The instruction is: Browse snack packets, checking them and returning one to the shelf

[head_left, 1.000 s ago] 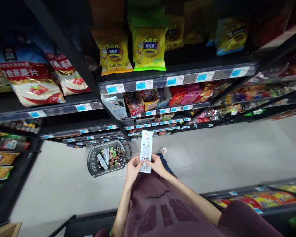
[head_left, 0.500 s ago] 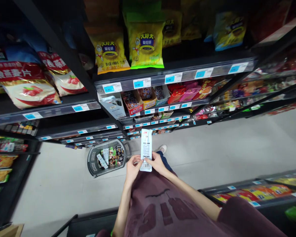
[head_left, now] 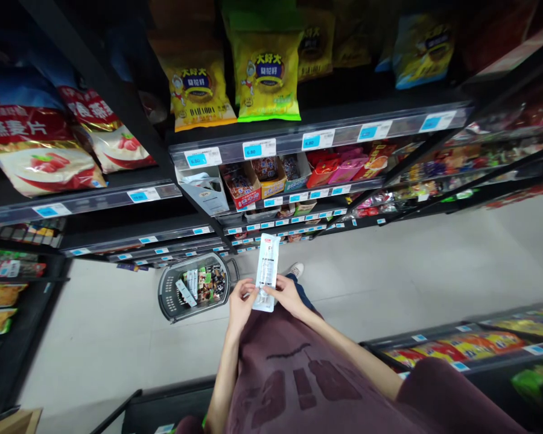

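A long, pale blue-white snack packet (head_left: pixel 267 262) with small dark print stands out in front of my body, its top leaning a little to the right. My left hand (head_left: pixel 241 302) pinches its lower left edge. On the lower right, my right hand (head_left: pixel 291 296) grips the same packet, thumb across the front. The fingers behind it are hidden. To the left on the floor, a grey shopping basket (head_left: pixel 165 292) holds similar pale packets (head_left: pixel 187 293) and several small dark and green packs (head_left: pixel 212 283).
Ahead, a shelf edge (head_left: pixel 326 128) with price tags bears yellow snack bags (head_left: pixel 266 75). Below it sit open boxes of small packs (head_left: pixel 241 185). Oatmeal bags (head_left: pixel 45 147) fill the left shelf. Behind me at right runs another shelf with orange-yellow packs (head_left: pixel 470 346). Pale floor (head_left: pixel 389 265) lies between.
The packet has tilted slightly, its top now leaning right and its lower end shifted left. Both hands keep hold of it. The view has shifted slightly.
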Action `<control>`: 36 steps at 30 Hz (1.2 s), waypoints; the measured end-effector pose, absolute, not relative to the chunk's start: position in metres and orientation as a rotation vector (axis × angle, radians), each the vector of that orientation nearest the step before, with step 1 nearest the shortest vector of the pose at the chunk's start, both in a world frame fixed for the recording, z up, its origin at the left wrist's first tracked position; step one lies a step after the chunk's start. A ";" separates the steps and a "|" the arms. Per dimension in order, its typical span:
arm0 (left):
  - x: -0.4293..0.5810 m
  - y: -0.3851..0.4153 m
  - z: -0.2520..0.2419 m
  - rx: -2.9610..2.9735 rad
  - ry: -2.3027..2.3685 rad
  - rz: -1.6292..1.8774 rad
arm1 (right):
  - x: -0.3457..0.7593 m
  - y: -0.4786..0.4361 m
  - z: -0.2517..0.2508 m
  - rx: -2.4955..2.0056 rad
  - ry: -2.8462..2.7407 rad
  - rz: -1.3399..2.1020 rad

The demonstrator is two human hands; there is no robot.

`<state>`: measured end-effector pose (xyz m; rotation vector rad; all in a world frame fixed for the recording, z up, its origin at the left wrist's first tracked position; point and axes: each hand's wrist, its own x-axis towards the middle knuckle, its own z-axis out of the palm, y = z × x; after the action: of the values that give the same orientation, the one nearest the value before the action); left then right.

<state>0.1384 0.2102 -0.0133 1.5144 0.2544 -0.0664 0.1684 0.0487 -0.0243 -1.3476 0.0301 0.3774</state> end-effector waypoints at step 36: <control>0.123 0.194 0.045 1.272 0.144 -0.077 | 0.173 0.033 0.045 -1.322 0.143 0.271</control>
<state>0.1232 0.1936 0.0446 1.2718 0.1439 -0.0768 0.1733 0.0327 0.0452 -1.3216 0.1425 0.2710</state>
